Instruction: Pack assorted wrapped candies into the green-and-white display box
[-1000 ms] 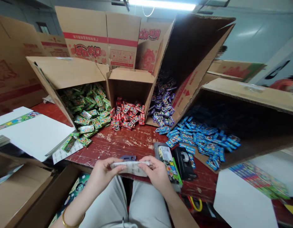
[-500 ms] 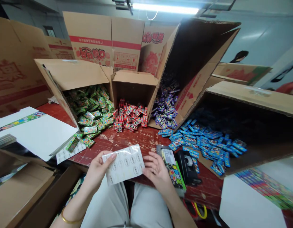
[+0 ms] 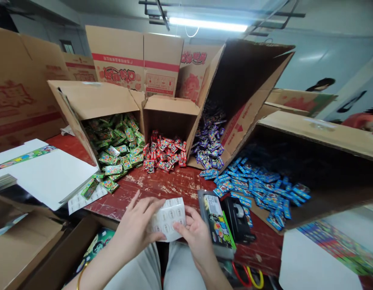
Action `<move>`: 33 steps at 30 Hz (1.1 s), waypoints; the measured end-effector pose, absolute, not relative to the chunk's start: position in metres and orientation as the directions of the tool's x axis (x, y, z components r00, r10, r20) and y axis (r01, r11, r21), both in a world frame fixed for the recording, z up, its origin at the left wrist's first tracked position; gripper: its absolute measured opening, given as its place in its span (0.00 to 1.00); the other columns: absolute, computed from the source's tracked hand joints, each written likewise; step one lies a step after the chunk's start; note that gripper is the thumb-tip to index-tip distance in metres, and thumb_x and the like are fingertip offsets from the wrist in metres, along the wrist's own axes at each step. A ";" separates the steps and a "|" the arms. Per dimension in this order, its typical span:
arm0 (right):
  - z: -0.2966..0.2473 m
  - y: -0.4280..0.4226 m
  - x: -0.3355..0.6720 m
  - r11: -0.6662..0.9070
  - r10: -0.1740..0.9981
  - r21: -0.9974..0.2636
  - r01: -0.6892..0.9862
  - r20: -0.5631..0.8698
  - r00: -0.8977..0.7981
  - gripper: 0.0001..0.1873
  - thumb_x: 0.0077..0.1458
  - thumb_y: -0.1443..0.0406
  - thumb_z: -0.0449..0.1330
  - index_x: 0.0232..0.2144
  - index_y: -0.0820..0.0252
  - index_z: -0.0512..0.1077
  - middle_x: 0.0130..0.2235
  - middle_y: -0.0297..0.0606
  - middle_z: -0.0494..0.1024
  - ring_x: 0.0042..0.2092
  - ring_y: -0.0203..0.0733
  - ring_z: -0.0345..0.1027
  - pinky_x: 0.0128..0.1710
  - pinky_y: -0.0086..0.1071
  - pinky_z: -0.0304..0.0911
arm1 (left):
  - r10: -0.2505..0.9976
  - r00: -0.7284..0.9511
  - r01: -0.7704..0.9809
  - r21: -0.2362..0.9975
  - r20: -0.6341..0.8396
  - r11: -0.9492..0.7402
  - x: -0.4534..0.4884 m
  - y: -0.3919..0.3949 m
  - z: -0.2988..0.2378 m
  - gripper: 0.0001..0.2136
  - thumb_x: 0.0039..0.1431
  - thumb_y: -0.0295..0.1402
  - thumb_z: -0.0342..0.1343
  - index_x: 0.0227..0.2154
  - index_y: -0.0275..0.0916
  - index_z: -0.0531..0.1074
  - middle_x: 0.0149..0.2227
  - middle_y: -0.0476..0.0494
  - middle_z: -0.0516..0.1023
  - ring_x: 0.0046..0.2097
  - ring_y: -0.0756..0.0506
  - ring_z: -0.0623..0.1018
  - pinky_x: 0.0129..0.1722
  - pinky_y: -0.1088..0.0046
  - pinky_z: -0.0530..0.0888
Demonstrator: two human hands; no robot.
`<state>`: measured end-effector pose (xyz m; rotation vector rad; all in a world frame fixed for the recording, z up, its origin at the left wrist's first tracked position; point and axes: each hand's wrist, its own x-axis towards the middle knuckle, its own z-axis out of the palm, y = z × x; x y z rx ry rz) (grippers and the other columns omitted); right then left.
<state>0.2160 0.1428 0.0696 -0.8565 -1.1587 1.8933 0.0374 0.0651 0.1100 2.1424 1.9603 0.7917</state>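
A white sheet of round stickers with dark print is held over my lap at the table's front edge, its left side bending. My right hand pinches the sheet's right edge, thumb on the front and fingers behind. On the other side, my left hand closes around the left part of the sheet, its thumb at the lower edge and one finger sticking up. Right of my hands lie a clear pack with a green and black label and a black tape dispenser.
Tipped cartons spill green packets, red packets, purple packets and blue packets onto the red table. White card sheets lie left, another sticker sheet beside them. Scissors hang low right. People are behind at right.
My left hand has moved right and over the sticker sheet, which now bends. My right hand has gone from open fingers beside the sheet to pinching its edge. The view has tilted up slightly.
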 end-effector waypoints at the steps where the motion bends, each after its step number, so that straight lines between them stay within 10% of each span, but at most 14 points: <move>1: 0.066 0.142 0.216 -0.302 0.854 -0.923 -0.240 -0.150 -0.498 0.31 0.41 0.59 0.71 0.45 0.60 0.62 0.35 0.43 0.81 0.36 0.46 0.75 0.36 0.36 0.67 | 0.968 0.006 0.880 0.459 0.250 -0.124 0.038 0.068 0.112 0.29 0.49 0.42 0.63 0.54 0.44 0.63 0.50 0.39 0.74 0.52 0.36 0.73 0.56 0.49 0.61; 7: 0.082 0.151 0.230 0.202 0.885 -0.979 0.027 0.170 -0.434 0.50 0.32 0.67 0.74 0.57 0.53 0.57 0.55 0.46 0.69 0.53 0.52 0.66 0.51 0.43 0.62 | 1.000 0.011 0.850 0.527 -0.023 0.002 0.039 0.079 0.130 0.11 0.58 0.40 0.54 0.41 0.41 0.71 0.32 0.43 0.80 0.34 0.40 0.79 0.32 0.68 0.69; 10: 0.107 0.159 0.234 0.404 0.770 -0.891 0.208 0.208 -0.604 0.34 0.35 0.72 0.71 0.48 0.52 0.70 0.52 0.39 0.72 0.54 0.50 0.63 0.54 0.41 0.56 | 0.994 0.098 0.809 0.586 -0.057 -0.046 0.037 0.081 0.137 0.13 0.53 0.40 0.59 0.40 0.42 0.71 0.32 0.46 0.79 0.33 0.42 0.77 0.31 0.71 0.67; 15: 0.109 0.170 0.234 0.237 0.795 -0.920 0.312 -0.001 -0.607 0.05 0.47 0.64 0.64 0.29 0.61 0.75 0.28 0.35 0.76 0.30 0.40 0.68 0.30 0.30 0.61 | 0.994 0.050 0.577 0.810 0.094 -0.106 0.029 0.083 0.130 0.12 0.50 0.37 0.62 0.37 0.43 0.72 0.37 0.47 0.76 0.39 0.44 0.75 0.38 0.72 0.67; 24: 0.100 0.173 0.234 0.119 0.824 -0.985 0.123 0.029 -0.566 0.17 0.41 0.66 0.67 0.37 0.58 0.72 0.34 0.35 0.74 0.35 0.40 0.69 0.34 0.29 0.62 | 0.985 -0.171 0.167 0.985 -0.016 0.045 0.023 0.081 0.107 0.14 0.55 0.43 0.57 0.24 0.36 0.74 0.22 0.51 0.72 0.25 0.51 0.68 0.24 0.78 0.62; 29: 0.099 0.179 0.234 0.081 0.795 -0.992 0.101 0.003 -0.607 0.12 0.52 0.57 0.60 0.28 0.61 0.70 0.25 0.32 0.69 0.28 0.36 0.62 0.28 0.28 0.58 | 0.993 -0.115 -0.146 0.989 -0.037 0.020 0.027 0.081 0.107 0.23 0.45 0.35 0.67 0.47 0.45 0.70 0.39 0.47 0.79 0.38 0.46 0.77 0.37 0.75 0.71; 33: 0.102 0.176 0.237 0.107 0.780 -0.994 -0.017 0.095 -0.619 0.27 0.45 0.63 0.66 0.49 0.57 0.65 0.39 0.38 0.73 0.37 0.40 0.68 0.36 0.31 0.64 | 0.981 -0.185 -0.067 0.996 -0.066 0.054 0.029 0.084 0.109 0.18 0.44 0.35 0.68 0.40 0.40 0.74 0.36 0.45 0.80 0.36 0.47 0.77 0.34 0.77 0.72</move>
